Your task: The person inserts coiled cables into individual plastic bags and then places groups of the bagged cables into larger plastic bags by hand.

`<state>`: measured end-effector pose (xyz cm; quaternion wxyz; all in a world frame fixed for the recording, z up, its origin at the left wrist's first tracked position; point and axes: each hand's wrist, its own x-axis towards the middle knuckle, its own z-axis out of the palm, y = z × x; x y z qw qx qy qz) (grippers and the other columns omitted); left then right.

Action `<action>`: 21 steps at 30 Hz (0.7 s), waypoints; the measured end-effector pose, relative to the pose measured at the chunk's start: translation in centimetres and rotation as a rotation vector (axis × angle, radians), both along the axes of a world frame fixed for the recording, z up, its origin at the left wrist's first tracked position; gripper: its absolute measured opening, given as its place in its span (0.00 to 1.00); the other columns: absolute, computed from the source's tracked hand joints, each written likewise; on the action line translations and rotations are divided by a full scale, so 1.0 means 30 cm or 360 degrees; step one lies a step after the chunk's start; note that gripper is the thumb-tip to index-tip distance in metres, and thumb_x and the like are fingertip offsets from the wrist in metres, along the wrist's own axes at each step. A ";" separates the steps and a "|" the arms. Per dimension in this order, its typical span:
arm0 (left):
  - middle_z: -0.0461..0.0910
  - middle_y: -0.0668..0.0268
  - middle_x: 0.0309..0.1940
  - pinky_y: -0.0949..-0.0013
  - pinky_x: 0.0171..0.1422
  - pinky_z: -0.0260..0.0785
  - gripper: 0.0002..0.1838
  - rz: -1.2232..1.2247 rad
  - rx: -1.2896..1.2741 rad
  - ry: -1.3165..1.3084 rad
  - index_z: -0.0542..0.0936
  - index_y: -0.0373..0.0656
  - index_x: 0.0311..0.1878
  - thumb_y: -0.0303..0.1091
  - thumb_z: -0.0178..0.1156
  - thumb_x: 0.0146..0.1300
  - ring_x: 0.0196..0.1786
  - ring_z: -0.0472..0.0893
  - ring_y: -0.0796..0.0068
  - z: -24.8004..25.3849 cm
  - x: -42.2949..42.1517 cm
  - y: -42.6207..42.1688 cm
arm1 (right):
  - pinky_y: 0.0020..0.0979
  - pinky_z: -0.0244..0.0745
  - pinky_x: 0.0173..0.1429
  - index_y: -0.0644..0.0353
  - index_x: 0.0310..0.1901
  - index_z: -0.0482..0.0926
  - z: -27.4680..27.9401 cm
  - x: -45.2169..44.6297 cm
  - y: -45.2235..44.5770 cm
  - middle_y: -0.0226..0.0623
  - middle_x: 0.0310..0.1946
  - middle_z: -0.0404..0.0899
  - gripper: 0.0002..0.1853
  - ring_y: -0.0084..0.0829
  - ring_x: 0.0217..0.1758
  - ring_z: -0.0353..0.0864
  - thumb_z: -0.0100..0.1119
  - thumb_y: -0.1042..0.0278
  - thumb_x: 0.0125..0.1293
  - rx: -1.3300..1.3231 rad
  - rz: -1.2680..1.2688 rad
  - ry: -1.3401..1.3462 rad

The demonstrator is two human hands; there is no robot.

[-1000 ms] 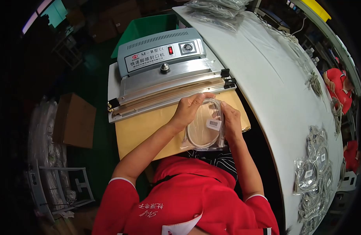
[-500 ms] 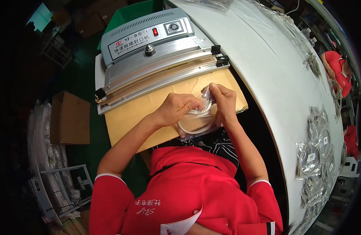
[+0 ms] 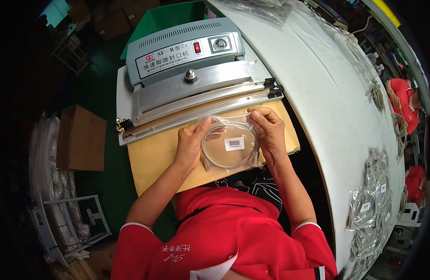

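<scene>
Between my two hands a clear plastic bag [image 3: 219,142] is stretched flat, its upper edge toward the sealing machine. Inside it lies a coiled grey cable [image 3: 207,151], and a white barcode label [image 3: 234,143] shows near the bag's middle. My left hand [image 3: 190,142] pinches the upper left corner between thumb and fingers. The upper right corner is pinched by my right hand [image 3: 270,130]. Just beyond the bag stands the grey foot-pedal bag sealer [image 3: 177,51], with its long sealing bar [image 3: 201,108] a short way from the bag's edge.
A yellowish board [image 3: 152,163] lies below my hands. On the white table [image 3: 313,93] to the right are several bagged cables [image 3: 371,200]. A cardboard box [image 3: 82,137] and long plastic wraps [image 3: 52,154] are at left. A person in red [image 3: 404,105] is at far right.
My hands have moved apart and drawn the crumpled bag top out flat. The barcode label now shows. The whole view has shifted slightly.
</scene>
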<state>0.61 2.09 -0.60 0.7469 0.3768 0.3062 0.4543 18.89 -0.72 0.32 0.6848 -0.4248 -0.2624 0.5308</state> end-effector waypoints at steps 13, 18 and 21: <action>0.79 0.60 0.38 0.73 0.49 0.67 0.08 0.0352 0.0299 -0.0029 0.78 0.35 0.39 0.29 0.54 0.60 0.39 0.76 0.77 0.042 -0.019 0.064 | 0.20 0.69 0.37 0.66 0.36 0.78 -0.006 0.079 -0.067 0.31 0.25 0.78 0.10 0.18 0.31 0.75 0.61 0.69 0.55 -0.0172 0.0565 -0.0761; 0.78 0.62 0.39 0.71 0.46 0.68 0.08 0.0193 0.0978 0.0458 0.76 0.38 0.38 0.30 0.55 0.56 0.40 0.76 0.74 0.242 -0.021 0.144 | 0.19 0.69 0.26 0.68 0.35 0.77 0.086 0.070 -0.098 0.31 0.22 0.77 0.08 0.19 0.22 0.76 0.58 0.73 0.56 -0.0122 0.0552 -0.0955; 0.78 0.62 0.37 0.72 0.43 0.68 0.07 -0.0263 0.1633 0.1109 0.77 0.40 0.34 0.30 0.58 0.51 0.39 0.77 0.72 0.326 0.053 0.145 | 0.18 0.68 0.22 0.69 0.35 0.77 0.148 0.055 -0.098 0.31 0.22 0.77 0.07 0.20 0.18 0.76 0.57 0.74 0.56 -0.0102 0.0605 -0.1015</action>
